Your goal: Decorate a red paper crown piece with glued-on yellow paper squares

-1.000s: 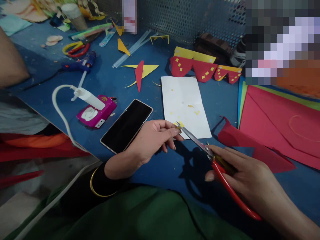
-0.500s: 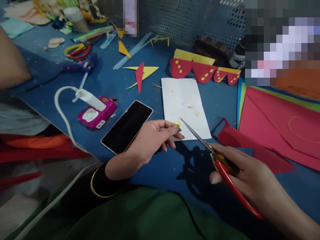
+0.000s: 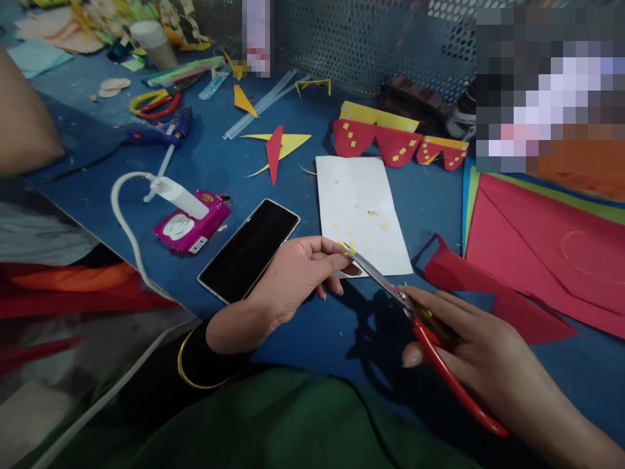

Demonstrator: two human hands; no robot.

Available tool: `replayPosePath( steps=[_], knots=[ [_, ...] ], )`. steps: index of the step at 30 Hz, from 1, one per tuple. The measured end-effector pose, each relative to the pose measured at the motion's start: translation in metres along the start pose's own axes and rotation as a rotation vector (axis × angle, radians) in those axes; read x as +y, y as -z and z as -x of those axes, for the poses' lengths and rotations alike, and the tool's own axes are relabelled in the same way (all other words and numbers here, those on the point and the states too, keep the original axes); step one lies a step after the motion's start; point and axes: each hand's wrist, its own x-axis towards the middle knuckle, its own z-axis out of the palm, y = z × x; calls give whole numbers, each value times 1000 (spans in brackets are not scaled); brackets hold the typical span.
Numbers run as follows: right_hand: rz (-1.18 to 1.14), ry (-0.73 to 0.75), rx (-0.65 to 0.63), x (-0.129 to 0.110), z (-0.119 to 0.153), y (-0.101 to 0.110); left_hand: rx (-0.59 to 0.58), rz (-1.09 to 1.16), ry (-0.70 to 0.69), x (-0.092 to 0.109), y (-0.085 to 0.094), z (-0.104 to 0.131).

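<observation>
right hand (image 3: 493,352): closed around the handles of scissors (image 3: 452,381), with blades angled up and left to the left fingertips. opening between blades: slight at most, cannot tell exactly. left hand (image 3: 303,267): thumb and forefinger pinched on a yellow paper piece (image 3: 347,251), mostly hidden by the fingers, over the near edge of a white sheet (image 3: 356,189).

handling, as judged: scissors rigid, moderately weighty, smooth at the red grip; best held by the handles, well behind the pivot. yellow paper piece very light, thin, easily creased or dropped; best pinched at its end, clear of the blade tips.

on the white sheet: small yellow scraps (image 3: 385,226), loose and likely to scatter at a nudge. just beside the left hand: phone (image 3: 251,247), flat, probably slick. right of the sheet: red offcut (image 3: 459,268), curled at one end, and red paper (image 3: 547,241), seemingly limp. beyond the sheet: red scalloped cutouts (image 3: 354,137) with yellow squares, apparently bendable. further left: crossed paper shape (image 3: 275,153), magenta power adapter (image 3: 208,212) and glue gun (image 3: 180,124), all on the blue table (image 3: 303,332).
</observation>
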Motion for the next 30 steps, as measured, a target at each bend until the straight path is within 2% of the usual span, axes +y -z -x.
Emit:
replayPosePath(
  steps=[11,20,30],
  knots=[
    [13,68,-45,8,0,-1,-27,-10,-12,0,1,1],
    [-11,6,-97,6,1,1,-20,-24,-1,1,0,2],
    [-24,-29,-43,3,-1,2,-21,-50,-31,1,0,2]
  ],
)
